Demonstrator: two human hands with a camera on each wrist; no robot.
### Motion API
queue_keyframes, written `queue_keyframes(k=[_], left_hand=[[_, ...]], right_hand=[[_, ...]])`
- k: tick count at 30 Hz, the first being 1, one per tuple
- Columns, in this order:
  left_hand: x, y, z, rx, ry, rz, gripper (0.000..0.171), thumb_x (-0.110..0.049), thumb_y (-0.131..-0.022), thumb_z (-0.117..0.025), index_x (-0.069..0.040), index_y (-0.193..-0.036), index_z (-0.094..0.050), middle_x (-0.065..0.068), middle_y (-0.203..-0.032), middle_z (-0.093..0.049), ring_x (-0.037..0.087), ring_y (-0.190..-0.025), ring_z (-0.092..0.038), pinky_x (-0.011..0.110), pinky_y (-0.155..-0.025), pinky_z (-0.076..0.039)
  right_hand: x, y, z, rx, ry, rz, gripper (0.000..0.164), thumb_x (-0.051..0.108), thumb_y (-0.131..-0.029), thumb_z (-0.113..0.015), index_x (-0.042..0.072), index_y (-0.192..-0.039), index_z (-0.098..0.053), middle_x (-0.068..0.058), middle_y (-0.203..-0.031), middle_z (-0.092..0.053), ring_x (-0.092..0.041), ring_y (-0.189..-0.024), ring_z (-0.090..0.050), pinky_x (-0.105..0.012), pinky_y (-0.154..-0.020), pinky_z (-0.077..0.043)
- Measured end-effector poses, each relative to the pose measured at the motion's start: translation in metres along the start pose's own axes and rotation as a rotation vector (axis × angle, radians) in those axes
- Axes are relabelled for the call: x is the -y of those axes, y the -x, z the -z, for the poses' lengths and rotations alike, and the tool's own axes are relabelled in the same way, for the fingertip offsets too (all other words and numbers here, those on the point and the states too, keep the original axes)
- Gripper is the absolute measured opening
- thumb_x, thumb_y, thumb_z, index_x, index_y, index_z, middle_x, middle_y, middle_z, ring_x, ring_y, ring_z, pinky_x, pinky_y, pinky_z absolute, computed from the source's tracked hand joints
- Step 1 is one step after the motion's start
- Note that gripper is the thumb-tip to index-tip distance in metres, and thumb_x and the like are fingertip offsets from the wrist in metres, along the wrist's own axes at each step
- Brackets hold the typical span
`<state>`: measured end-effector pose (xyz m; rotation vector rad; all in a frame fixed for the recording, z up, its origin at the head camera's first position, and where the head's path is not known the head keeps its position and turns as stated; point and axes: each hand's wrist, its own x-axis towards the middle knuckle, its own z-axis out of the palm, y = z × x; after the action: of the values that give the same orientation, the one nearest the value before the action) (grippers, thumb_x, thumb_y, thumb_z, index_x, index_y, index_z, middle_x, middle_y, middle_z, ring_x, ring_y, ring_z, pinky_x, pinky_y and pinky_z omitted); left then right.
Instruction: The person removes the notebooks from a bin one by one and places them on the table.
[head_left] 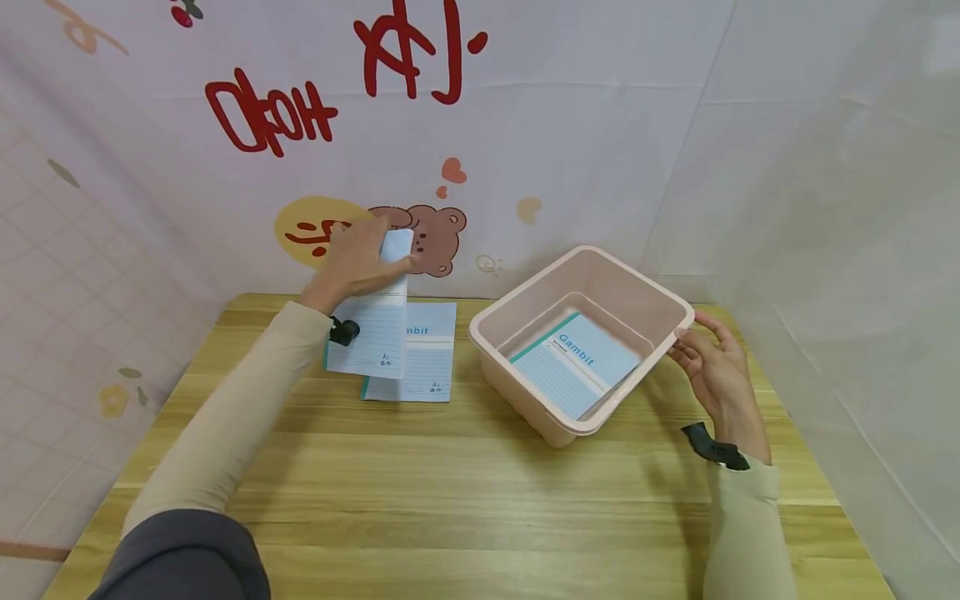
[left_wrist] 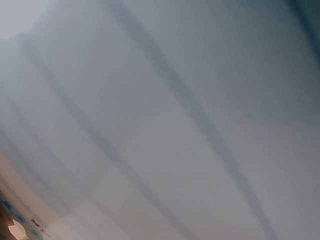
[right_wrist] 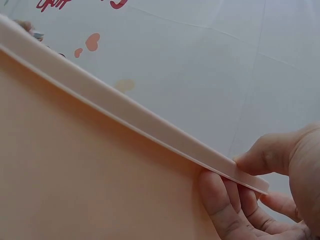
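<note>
My left hand (head_left: 352, 260) grips the upper part of a light-blue notebook (head_left: 367, 337), holding it raised and overlapping a second "Gambit" notebook (head_left: 431, 367) on the table. The pale lined cover of the held notebook (left_wrist: 165, 130) fills nearly all of the left wrist view, blurred. At the right, a pink plastic bin (head_left: 517, 396) has another Gambit notebook (head_left: 581, 362) lying inside it. My right hand (head_left: 716, 371) pinches the bin's right corner; in the right wrist view the thumb is on top of the rim (right_wrist: 125, 107) and the fingers curl beneath.
The wooden table (head_left: 450, 492) ends at a white printed cloth (head_left: 585, 125) with a bear and red lettering behind it. More cloth hangs along the left and right sides. A black wrist strap (head_left: 716, 447) sits on the right wrist.
</note>
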<state>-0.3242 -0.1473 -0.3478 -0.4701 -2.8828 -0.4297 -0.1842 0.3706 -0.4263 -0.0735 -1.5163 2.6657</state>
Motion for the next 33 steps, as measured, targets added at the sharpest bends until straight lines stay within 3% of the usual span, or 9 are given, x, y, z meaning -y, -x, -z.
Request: queue_keyframes(k=[3,6,11,15,22,27,30,33], left_hand=[[0.018,0.006,-0.003,0.026,-0.004,0.034,0.069,-0.06,-0.087,-0.061,-0.005,-0.127,-0.054,0.018,-0.109,-0.063,0.036,-0.102,-0.057,0.066,-0.108,-0.03],[0.034,0.012,-0.008,0.052,-0.034,0.056,0.072,-0.061,-0.087,-0.06,-0.003,-0.13,-0.055,0.021,-0.113,-0.065,0.039,-0.106,-0.057,0.072,-0.11,-0.025],[0.056,0.02,-0.019,0.089,-0.076,0.068,0.068,-0.063,-0.087,-0.059,-0.004,-0.121,-0.059,0.019,-0.105,-0.068,0.036,-0.097,-0.058,0.062,-0.096,-0.031],[0.072,0.025,-0.03,0.111,-0.095,0.066,0.065,-0.062,-0.088,-0.059,-0.004,-0.116,-0.061,0.019,-0.102,-0.068,0.035,-0.094,-0.059,0.058,-0.093,-0.031],[0.098,0.029,-0.048,0.128,-0.11,0.058,0.055,-0.064,-0.086,-0.061,-0.01,-0.095,-0.053,0.011,-0.08,-0.056,0.033,-0.083,-0.055,0.056,-0.088,-0.028],[0.106,0.027,-0.061,0.162,-0.145,0.038,0.059,-0.063,-0.086,-0.063,-0.009,-0.108,-0.057,0.015,-0.089,-0.061,0.038,-0.093,-0.055,0.061,-0.091,-0.028],[0.108,0.026,-0.066,0.175,-0.147,0.031,0.07,-0.066,-0.085,-0.064,-0.005,-0.12,-0.059,0.019,-0.1,-0.065,0.039,-0.1,-0.057,0.064,-0.094,-0.028],[0.11,0.027,-0.072,0.19,-0.148,0.046,0.086,-0.07,-0.084,-0.064,-0.001,-0.135,-0.055,0.023,-0.123,-0.065,0.042,-0.115,-0.054,0.068,-0.1,-0.026]], right_hand=[[0.0,0.0,0.0,0.0,-0.003,0.006,0.047,-0.009,-0.099,-0.056,0.006,-0.139,-0.037,-0.008,-0.098,-0.068,-0.017,-0.079,-0.07,-0.027,-0.075,-0.061],[0.0,0.0,0.001,-0.001,-0.013,0.011,0.046,-0.009,-0.099,-0.056,0.006,-0.138,-0.038,-0.009,-0.098,-0.068,-0.017,-0.078,-0.07,-0.027,-0.075,-0.061],[-0.001,-0.001,0.004,0.003,-0.02,0.017,0.044,-0.01,-0.099,-0.055,0.005,-0.138,-0.039,-0.009,-0.098,-0.068,-0.018,-0.078,-0.071,-0.028,-0.075,-0.061],[-0.001,-0.001,0.004,0.006,-0.03,0.019,0.044,-0.01,-0.099,-0.054,0.005,-0.138,-0.039,-0.009,-0.099,-0.068,-0.018,-0.078,-0.071,-0.028,-0.075,-0.061],[0.0,0.0,0.003,0.005,-0.028,0.014,0.044,-0.011,-0.099,-0.053,0.005,-0.138,-0.038,-0.008,-0.1,-0.067,-0.018,-0.078,-0.071,-0.028,-0.075,-0.061],[0.0,-0.001,0.002,0.007,-0.028,0.017,0.044,-0.01,-0.099,-0.056,0.005,-0.137,-0.04,-0.008,-0.099,-0.068,-0.018,-0.078,-0.071,-0.028,-0.076,-0.061],[-0.001,-0.001,0.002,0.0,-0.026,0.012,0.043,-0.009,-0.099,-0.057,0.006,-0.136,-0.043,-0.009,-0.099,-0.069,-0.018,-0.078,-0.071,-0.028,-0.076,-0.061],[-0.002,-0.001,0.002,-0.001,-0.027,0.009,0.043,-0.009,-0.099,-0.056,0.006,-0.136,-0.043,-0.009,-0.099,-0.068,-0.018,-0.078,-0.071,-0.028,-0.076,-0.061]])
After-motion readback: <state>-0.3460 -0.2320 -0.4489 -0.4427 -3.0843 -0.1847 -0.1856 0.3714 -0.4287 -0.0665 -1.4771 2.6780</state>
